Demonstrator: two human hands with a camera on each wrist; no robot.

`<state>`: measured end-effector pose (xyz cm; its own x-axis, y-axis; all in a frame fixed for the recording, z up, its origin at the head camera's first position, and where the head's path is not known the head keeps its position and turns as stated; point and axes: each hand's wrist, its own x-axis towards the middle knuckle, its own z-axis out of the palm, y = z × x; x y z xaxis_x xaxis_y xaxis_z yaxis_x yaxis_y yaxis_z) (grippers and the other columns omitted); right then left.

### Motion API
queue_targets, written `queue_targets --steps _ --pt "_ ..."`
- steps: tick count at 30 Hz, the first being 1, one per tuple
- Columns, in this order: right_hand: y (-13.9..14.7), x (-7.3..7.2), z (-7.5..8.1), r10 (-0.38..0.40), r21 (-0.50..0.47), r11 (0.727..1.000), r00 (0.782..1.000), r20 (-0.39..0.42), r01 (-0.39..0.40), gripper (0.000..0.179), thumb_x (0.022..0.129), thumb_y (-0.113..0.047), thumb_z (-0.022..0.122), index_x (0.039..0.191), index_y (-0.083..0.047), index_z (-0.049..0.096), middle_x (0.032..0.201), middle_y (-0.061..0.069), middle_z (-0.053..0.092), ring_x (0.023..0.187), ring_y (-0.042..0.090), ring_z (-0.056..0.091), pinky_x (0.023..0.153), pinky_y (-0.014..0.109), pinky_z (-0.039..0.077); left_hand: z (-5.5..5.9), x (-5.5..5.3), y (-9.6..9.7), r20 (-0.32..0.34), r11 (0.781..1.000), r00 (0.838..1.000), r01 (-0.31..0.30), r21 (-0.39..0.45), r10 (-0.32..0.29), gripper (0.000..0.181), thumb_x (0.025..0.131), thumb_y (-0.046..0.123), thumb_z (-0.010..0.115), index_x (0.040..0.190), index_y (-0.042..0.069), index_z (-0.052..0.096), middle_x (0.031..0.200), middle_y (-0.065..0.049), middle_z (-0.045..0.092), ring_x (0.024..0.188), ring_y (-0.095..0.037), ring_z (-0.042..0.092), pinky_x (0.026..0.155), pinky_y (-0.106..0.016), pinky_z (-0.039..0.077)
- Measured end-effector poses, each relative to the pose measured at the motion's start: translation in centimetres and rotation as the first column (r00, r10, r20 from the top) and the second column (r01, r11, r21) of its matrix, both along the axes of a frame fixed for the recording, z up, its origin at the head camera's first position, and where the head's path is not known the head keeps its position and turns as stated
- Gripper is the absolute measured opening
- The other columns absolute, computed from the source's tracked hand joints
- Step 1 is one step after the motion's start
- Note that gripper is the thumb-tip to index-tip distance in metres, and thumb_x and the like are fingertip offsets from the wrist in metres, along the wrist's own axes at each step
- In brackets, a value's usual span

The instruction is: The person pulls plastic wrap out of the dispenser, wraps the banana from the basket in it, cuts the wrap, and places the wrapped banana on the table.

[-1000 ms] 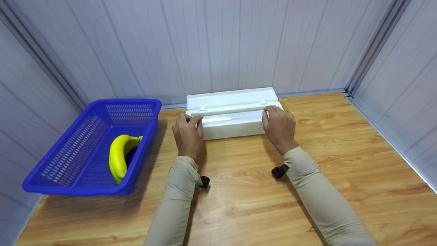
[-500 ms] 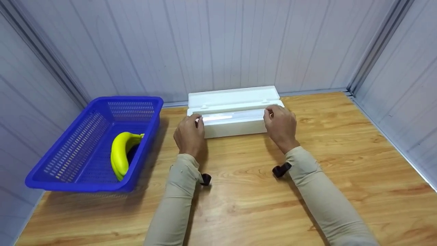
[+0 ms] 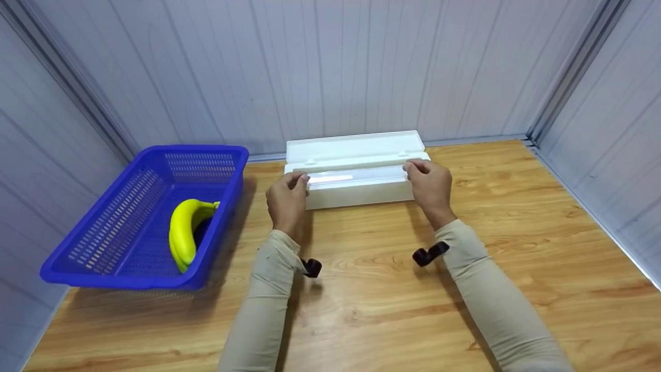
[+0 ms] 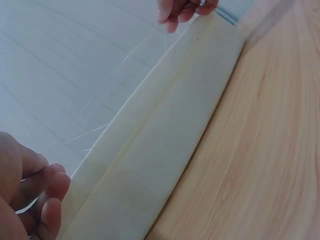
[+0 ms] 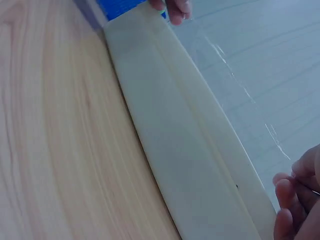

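A long white cling film dispenser box [image 3: 359, 196] stands on the wooden table, its lid [image 3: 355, 146] tipped back toward the wall. My left hand [image 3: 287, 202] pinches one corner of the clear cling film [image 5: 248, 95] at the box's left end. At the right end, my right hand [image 3: 431, 189] pinches the other corner between thumb and forefinger. Both wrist views show the film's thin, shiny edge running between the two hands, just above the box's front rim. The roll inside is hard to make out.
To the left is a blue plastic basket [image 3: 51, 274] with yellow bananas [image 3: 183, 232] and something dark beside them, mostly hidden. Panelled walls [image 3: 361, 67] stand close behind the box and at both sides of the wooden table [image 3: 361, 310].
My right hand has shifted slightly right and its wrist has turned a little. The left hand's fingertips now show more clearly in a pinch. The head view has moved slightly.
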<state>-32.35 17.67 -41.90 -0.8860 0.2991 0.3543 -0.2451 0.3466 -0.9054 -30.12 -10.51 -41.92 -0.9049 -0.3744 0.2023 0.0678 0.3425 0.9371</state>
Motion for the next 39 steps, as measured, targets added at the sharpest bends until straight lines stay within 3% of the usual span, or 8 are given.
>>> queue_targets --steps 3,8,18,26,34,39 --pt "0.1 0.0 0.0 0.012 -0.086 0.996 0.999 0.032 -0.009 0.02 0.092 -0.014 0.072 0.101 0.002 0.077 0.09 0.018 0.072 0.074 0.013 0.065 0.065 0.021 0.052 0.1 -0.1 0.1 0.005 0.995 1.0 0.016 0.102 -0.016 0.014 0.096 0.019 0.07 0.103 0.011 0.078 0.09 -0.004 0.074 0.074 -0.015 0.066 0.066 -0.029 0.05" --pt "0.1 0.0 0.1 0.052 -0.184 0.982 0.999 0.017 -0.048 0.019 0.091 -0.008 0.072 0.103 0.006 0.074 0.091 0.018 0.072 0.075 0.016 0.065 0.066 0.022 0.055 0.3 -0.2 0.1 -0.02 0.965 0.998 0.056 0.255 -0.053 0.014 0.096 0.012 0.067 0.102 0.004 0.077 0.095 -0.008 0.074 0.079 -0.019 0.068 0.073 -0.029 0.054" --pt "-0.2 0.0 0.5 0.069 -0.305 0.95 0.997 -0.027 -0.074 0.019 0.09 0.003 0.066 0.106 0.014 0.066 0.081 0.011 0.067 0.071 0.016 0.062 0.065 0.023 0.054 0.7 -0.3 -0.1 -0.038 0.966 0.994 0.106 0.235 -0.1 0.018 0.097 0.013 0.066 0.106 0.0 0.075 0.099 -0.016 0.071 0.081 -0.02 0.069 0.072 -0.028 0.052" --pt "-0.3 0.3 1.2 0.086 -0.361 0.93 0.996 0.031 -0.069 0.023 0.091 0.002 0.064 0.111 0.014 0.065 0.089 0.011 0.066 0.089 0.031 0.066 0.072 0.027 0.057 1.1 -0.1 -0.1 -0.023 0.947 0.995 0.1 0.304 -0.098 0.014 0.096 0.009 0.066 0.104 0.001 0.074 0.097 -0.013 0.07 0.079 -0.015 0.068 0.072 -0.025 0.053" --pt "-0.3 0.3 1.7 0.12 -0.438 0.895 0.991 0.059 -0.082 0.023 0.094 0.001 0.063 0.113 0.014 0.064 0.09 0.01 0.066 0.085 0.02 0.066 0.074 0.027 0.057 1.3 -0.1 -0.1 -0.039 0.923 0.993 0.115 0.368 -0.108 0.015 0.096 0.009 0.067 0.105 0.0 0.074 0.094 -0.008 0.07 0.083 -0.017 0.069 0.077 -0.027 0.052" --pt "-0.2 0.4 2.0 0.129 -0.464 0.882 0.989 0.073 -0.081 0.023 0.094 0.001 0.062 0.112 0.014 0.064 0.088 0.008 0.067 0.082 0.023 0.066 0.074 0.028 0.058 1.3 -0.1 -0.3 -0.037 0.909 0.992 0.127 0.397 -0.123 0.017 0.096 0.01 0.066 0.107 -0.001 0.074 0.097 -0.009 0.071 0.087 -0.018 0.069 0.084 -0.03 0.052"
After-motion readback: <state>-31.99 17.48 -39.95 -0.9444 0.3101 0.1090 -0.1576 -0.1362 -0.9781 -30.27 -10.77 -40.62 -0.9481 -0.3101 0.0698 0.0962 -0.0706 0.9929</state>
